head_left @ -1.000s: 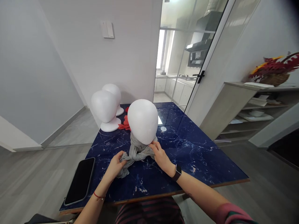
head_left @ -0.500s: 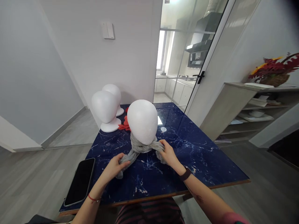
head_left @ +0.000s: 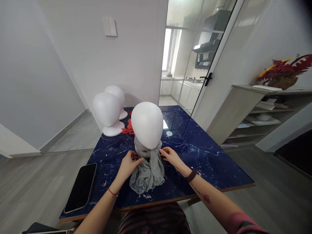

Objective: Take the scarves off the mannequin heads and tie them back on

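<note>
A white foam mannequin head (head_left: 147,125) stands upright on the table, with a sheer grey scarf (head_left: 148,174) wrapped around its neck. Both scarf ends hang down in front and spread onto the tabletop. My left hand (head_left: 128,165) is at the scarf's left side, thumb and fingers apart, the thumb against the cloth. Beside the neck on the right, my right hand (head_left: 172,157) has its fingers stretched toward the wrap, their tips at the edge of the cloth. Neither hand grips the scarf.
Two more white mannequin heads, a nearer one (head_left: 106,110) and a farther one (head_left: 116,94), stand at the back left. Red cloth (head_left: 129,127) lies behind the scarfed head. A black phone (head_left: 81,188) rests on the left edge of the blue marbled table (head_left: 195,152).
The scarf ends, held out to both sides before, now hang together in front. My hands have let go of them and moved in toward the neck.
</note>
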`<state>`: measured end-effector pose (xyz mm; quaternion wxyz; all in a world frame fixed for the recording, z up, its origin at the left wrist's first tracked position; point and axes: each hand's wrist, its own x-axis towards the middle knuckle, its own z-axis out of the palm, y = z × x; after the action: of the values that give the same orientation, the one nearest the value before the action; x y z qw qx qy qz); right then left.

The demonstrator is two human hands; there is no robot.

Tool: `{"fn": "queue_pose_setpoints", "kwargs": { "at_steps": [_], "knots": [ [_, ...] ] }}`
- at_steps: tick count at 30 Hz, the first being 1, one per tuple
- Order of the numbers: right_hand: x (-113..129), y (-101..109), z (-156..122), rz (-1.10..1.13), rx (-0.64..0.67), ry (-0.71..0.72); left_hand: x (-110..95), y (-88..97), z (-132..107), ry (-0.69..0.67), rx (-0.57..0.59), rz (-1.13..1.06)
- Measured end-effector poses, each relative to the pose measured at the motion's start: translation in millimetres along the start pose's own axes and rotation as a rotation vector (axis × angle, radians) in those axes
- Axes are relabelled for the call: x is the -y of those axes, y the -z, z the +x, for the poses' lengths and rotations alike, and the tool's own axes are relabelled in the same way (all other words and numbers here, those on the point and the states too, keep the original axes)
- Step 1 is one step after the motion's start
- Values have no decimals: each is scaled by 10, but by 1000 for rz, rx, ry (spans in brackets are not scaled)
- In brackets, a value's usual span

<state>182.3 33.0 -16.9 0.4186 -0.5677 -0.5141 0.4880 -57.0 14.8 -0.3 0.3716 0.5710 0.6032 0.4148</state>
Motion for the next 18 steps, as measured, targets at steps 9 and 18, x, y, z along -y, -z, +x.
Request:
{"fn": "queue_pose_setpoints", "kwargs": {
  "at_steps": [9, 18],
  "knots": [
    [-62, -232, 82, -91, 259, 28, 264, -432, 69, 205, -58, -272],
    [-43, -469, -176, 38, 335, 86, 245, -489, 49, 231, 53, -351]
  ]
}}
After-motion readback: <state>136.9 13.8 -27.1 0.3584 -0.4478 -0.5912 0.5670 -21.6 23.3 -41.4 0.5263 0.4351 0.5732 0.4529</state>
